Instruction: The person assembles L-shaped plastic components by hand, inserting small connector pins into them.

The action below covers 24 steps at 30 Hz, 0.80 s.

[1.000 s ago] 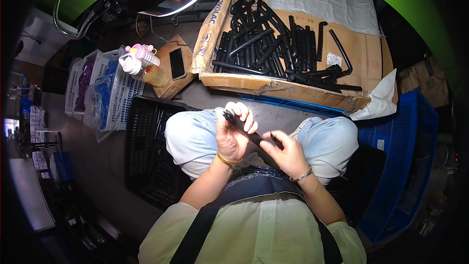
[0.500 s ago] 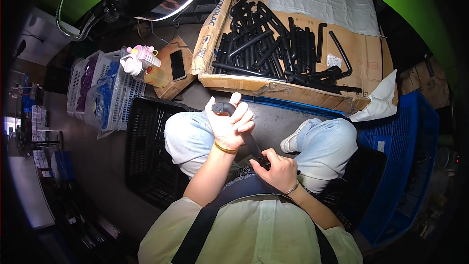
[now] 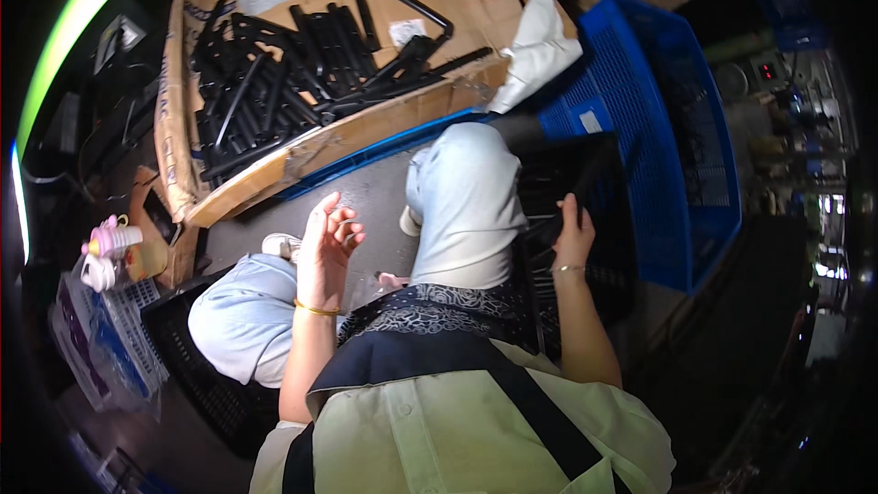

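My left hand point(image 3: 329, 252) is raised above the gap between my knees, its fingers loosely bent and apart with nothing in them. Out to the right, my right hand point(image 3: 573, 242) is closed over the black crate point(image 3: 624, 220) beside my right knee. A dark tube point(image 3: 586, 185) seems to stick up from its grip, hard to make out against the dark crate. In front of me, a cardboard box point(image 3: 366, 119) holds a heap of bent black tubes point(image 3: 274, 82).
A tall blue crate point(image 3: 640, 110) stands right of the black one. White sheet material point(image 3: 538, 50) hangs over the cardboard box's right corner. At left are a pink-topped bottle point(image 3: 114, 240), a white basket with bagged things point(image 3: 114, 329) and another black crate point(image 3: 206, 393).
The view has swung to the right. My left hand has let go of the black tube. My right hand has carried it from my lap over to the black crate at right.
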{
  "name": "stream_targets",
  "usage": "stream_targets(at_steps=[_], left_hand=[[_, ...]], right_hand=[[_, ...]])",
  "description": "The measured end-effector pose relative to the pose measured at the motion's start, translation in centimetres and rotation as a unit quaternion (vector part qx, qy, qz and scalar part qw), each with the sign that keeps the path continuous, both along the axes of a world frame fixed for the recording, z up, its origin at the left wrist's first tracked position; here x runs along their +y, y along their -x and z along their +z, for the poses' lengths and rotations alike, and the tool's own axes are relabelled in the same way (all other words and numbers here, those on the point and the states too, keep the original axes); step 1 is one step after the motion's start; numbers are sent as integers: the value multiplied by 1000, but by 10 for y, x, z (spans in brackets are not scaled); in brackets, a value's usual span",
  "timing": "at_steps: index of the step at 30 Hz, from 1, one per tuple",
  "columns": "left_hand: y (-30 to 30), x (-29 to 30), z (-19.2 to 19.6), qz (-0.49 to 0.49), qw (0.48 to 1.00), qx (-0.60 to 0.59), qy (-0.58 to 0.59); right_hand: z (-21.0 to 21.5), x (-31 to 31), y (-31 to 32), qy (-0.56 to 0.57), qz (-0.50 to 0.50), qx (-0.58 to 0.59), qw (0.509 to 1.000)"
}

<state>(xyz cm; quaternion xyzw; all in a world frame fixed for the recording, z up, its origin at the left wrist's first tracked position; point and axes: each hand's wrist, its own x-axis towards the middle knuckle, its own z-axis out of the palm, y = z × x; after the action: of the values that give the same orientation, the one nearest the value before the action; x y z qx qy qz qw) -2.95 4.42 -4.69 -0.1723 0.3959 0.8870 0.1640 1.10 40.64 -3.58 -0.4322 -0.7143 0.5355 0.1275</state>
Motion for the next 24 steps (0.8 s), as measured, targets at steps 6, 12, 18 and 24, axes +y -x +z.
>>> stream_targets(at_steps=[6,12,18,24], left_hand=[[12,7,-3,-8,999,-21,38],[11,-5,-5,10,997,-35,71],[83,-38,-22,107,888,141,424],[193,-99,-44,-95,629,248,731]], right_hand=[[-200,159,-137,18,-154,-148,977],[-286,119,-110,-62,-71,-313,945],[-301,198,-102,-162,0,-361,918],[-128,114,22,54,-19,-50,997]])
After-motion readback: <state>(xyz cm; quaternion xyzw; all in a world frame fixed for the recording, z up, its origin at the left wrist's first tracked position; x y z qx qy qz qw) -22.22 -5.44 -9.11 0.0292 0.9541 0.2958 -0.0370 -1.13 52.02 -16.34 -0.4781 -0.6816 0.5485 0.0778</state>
